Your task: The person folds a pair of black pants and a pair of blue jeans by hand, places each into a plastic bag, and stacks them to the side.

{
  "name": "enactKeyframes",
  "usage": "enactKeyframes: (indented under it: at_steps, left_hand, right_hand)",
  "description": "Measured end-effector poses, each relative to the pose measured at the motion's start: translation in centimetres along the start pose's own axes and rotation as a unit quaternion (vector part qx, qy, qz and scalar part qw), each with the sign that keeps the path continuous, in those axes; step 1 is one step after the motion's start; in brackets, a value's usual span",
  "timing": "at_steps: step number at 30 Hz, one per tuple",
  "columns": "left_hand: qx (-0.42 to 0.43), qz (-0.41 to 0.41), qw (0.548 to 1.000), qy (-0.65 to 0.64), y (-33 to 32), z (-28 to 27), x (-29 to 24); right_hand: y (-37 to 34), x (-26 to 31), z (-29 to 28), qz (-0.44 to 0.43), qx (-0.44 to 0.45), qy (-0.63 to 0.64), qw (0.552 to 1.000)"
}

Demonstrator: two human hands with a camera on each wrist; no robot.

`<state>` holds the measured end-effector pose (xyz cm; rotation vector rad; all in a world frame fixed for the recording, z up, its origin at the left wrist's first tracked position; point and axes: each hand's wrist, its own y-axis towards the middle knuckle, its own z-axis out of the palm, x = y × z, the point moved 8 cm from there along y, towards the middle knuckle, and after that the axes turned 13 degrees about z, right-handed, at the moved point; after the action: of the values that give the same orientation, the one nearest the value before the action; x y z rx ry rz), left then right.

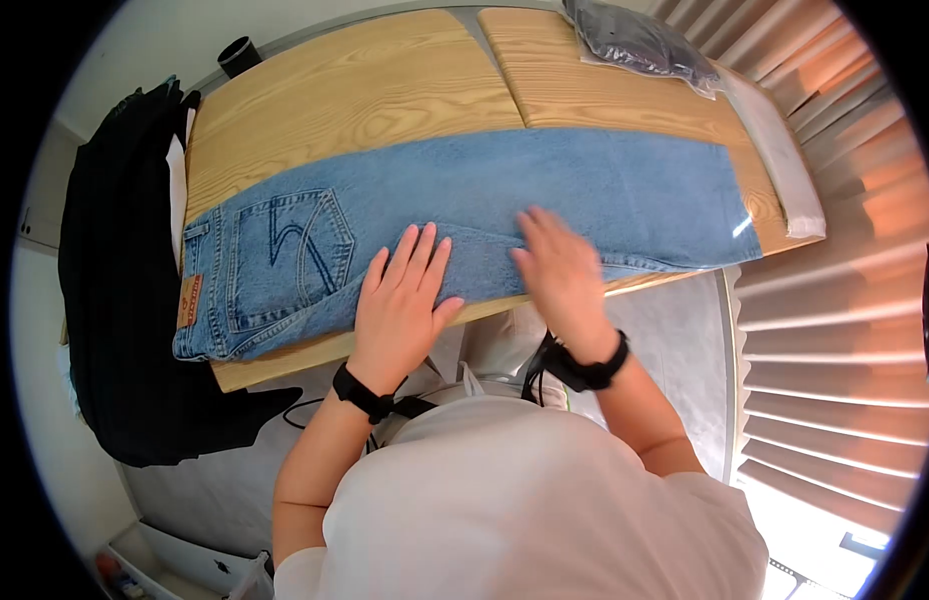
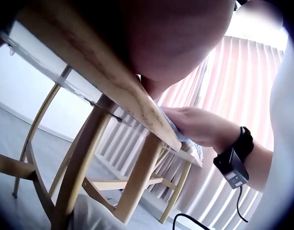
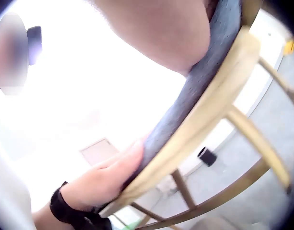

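Note:
A pair of light blue jeans (image 1: 465, 190), folded lengthwise, lies along the front of the wooden table (image 1: 385, 80). The waistband with its brown patch is at the left, a back pocket (image 1: 290, 260) faces up, and the leg hems are at the right. My left hand (image 1: 410, 290) rests with straight fingers on the jeans near their front edge, just right of the pocket. On the denim further right is my right hand (image 1: 565, 275), slightly blurred, its fingers extended. In the left wrist view the right hand (image 2: 199, 124) shows at the table edge.
Black clothing (image 1: 125, 270) hangs over the table's left end. A dark item in clear plastic (image 1: 640, 45) lies at the back right, near a white packet (image 1: 775, 150) on the right edge. Behind the table stands a black bin (image 1: 240, 57). Pleated curtains (image 1: 825, 370) hang at the right.

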<state>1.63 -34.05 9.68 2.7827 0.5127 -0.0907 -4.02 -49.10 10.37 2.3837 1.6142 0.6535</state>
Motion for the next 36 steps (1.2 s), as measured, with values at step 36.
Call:
enactKeyframes:
  at_steps: [36]
  left_hand:
    - [-0.011, 0.000, 0.999, 0.030, -0.5, 0.0, -0.1]
  right_hand:
    - [-1.2, -44.9, -5.2, 0.502, -0.107, 0.678, 0.526]
